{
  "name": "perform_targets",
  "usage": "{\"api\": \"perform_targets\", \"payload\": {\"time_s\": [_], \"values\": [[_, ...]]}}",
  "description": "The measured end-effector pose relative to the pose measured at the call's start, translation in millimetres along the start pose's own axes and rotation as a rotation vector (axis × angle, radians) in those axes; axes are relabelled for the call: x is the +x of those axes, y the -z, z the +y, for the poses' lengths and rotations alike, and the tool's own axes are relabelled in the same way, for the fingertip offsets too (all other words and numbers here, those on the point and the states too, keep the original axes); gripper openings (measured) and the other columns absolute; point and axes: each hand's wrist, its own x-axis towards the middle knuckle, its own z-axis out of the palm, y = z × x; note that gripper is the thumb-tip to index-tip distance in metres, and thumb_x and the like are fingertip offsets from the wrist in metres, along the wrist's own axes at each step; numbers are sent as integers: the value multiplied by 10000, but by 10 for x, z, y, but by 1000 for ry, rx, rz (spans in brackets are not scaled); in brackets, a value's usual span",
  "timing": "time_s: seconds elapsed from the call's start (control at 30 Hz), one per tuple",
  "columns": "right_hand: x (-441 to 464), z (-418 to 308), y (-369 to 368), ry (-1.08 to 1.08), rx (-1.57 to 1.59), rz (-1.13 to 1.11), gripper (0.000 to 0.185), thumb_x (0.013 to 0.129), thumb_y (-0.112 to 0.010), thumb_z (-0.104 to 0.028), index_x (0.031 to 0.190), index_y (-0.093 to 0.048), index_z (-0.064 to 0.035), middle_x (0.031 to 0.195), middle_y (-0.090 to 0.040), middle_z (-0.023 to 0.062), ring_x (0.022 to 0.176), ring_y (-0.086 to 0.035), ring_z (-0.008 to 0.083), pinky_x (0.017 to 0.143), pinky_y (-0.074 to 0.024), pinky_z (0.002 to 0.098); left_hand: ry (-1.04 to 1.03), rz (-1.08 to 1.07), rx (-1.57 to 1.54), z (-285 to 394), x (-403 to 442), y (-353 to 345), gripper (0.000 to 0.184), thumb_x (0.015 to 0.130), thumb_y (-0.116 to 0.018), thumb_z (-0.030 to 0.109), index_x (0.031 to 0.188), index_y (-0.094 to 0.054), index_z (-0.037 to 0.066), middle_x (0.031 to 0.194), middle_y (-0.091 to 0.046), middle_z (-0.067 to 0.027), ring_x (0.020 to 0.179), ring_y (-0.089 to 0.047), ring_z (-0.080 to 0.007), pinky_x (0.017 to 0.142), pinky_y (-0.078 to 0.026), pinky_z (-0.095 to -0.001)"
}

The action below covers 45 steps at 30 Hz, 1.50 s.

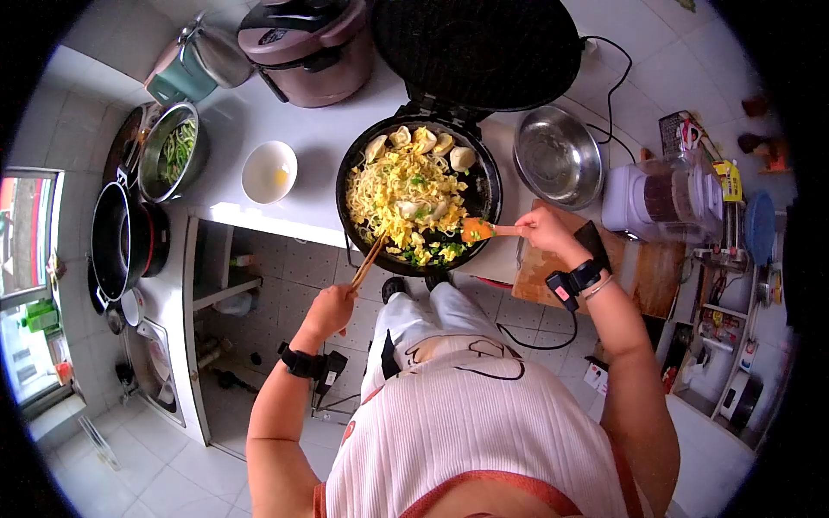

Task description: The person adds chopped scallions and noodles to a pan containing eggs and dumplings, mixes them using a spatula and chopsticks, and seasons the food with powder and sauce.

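A round black electric griddle (pixel 490 177) stands on the counter with its lid (pixel 479 52) raised. Noodles mixed with scrambled egg (pixel 401 194) and chopped greens fill much of it, and several dumplings (pixel 462 159) lie toward the back and right. My left hand (pixel 328 312) is closed around chopsticks (pixel 370 259), whose tips reach the food at the griddle's front edge. From the right, my right hand (pixel 546 231) grips the handle of an orange spatula (pixel 476 230); its blade is at the food's right side.
A white bowl (pixel 269 173) with some yellow liquid sits left of the griddle, near a metal bowl of greens (pixel 200 138). Behind stands a rice cooker (pixel 315 78). To the right are a steel basin (pixel 559 157), a wooden board (pixel 544 285) and a lidded container (pixel 661 203). A black wok (pixel 112 242) is far left.
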Motion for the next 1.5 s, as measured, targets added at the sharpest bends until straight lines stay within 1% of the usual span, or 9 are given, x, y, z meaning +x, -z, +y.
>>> {"api": "perform_targets", "payload": {"time_s": [0.13, 0.3, 0.53, 0.67, 0.8, 0.87, 1.03, 1.37, 1.5], "values": [[147, 256, -400, 72, 146, -68, 171, 794, -602, -129, 876, -644, 15, 620, -611, 58, 520, -554, 112, 501, -438, 266, 31, -11, -59, 13, 89, -64, 238, 895, -403, 131, 943, -562, -40, 522, -515, -80, 388, -548, -191, 373, -448, -317], [257, -82, -1019, 127, 487, -109, 133, 828, -563, -83, 848, -636, 25, 561, -551, 9, 466, -494, 72, 433, -380, 237, 64, -32, -133, 78, 195, -131, 251, 882, -404, 143, 930, -567, -43, 542, -536, -96, 397, -569, -213, 386, -465, -322], [194, -481, -869, -99, 909, -286, 195, 862, -527, -131, 962, -598, 20, 552, -495, 15, 389, -319, 31, 343, -198, 194, -47, 31, -90, 370, 64, 110, 257, 890, -391, 139, 937, -567, -42, 520, -535, -105, 396, -568, -213, 391, -461, -325], [293, -617, -570, -203, 1030, -317, 167, 861, -532, -149, 742, -550, -34, 539, -459, 2, 362, -302, 39, 328, -188, 192, -147, 100, -64, 480, 168, 258, 256, 895, -392, 141, 935, -570, -39, 544, -560, -129, 398, -570, -225, 407, -467, -330], [272, -574, -226, -238, 972, -302, 184, 854, -520, -151, 705, -522, -43, 545, -445, -7, 364, -287, 36, 335, -186, 200, -143, 191, -43, 482, 199, 295, 235, 891, -422, 146, 921, -569, -35, 570, -575, -154, 404, -572, -244, 428, -473, -341], [102, -498, -77, -144, 714, -181, 169, 854, -540, -145, 900, -593, 9, 541, -493, -2, 375, -348, 28, 335, -223, 190, -113, 182, -4, 416, 148, 298, 229, 888, -427, 142, 922, -569, -34, 572, -575, -155, 408, -575, -245, 427, -475, -344], [-37, 23, -12, -60, 178, 48, 151, 830, -555, -93, 870, -614, 41, 608, -560, 28, 415, -453, 67, 391, -341, 226, -56, 90, 57, 102, 31, 229, 225, 881, -433, 135, 944, -566, -34, 576, -574, -157, 424, -584, -247, 421, -485, -350], [218, 226, -31, -46, 136, 104, 175, 830, -566, -98, 927, -628, 34, 617, -570, 34, 461, -478, 70, 418, -371, 229, 18, -162, -233, 114, 311, -462, 221, 898, -411, 135, 939, -566, -17, 509, -471, -18, 348, -482, -131, 332, -387, -273], [286, 314, -340, -85, 452, -174, 143, 819, -585, -91, 887, -650, 16, 576, -555, 18, 445, -464, 65, 404, -346, 212, -27, -138, -229, 288, 346, -549, 215, 881, -415, 124, 929, -565, -23, 520, -509, -62, 361, -516, -162, 359, -419, -295]]}}
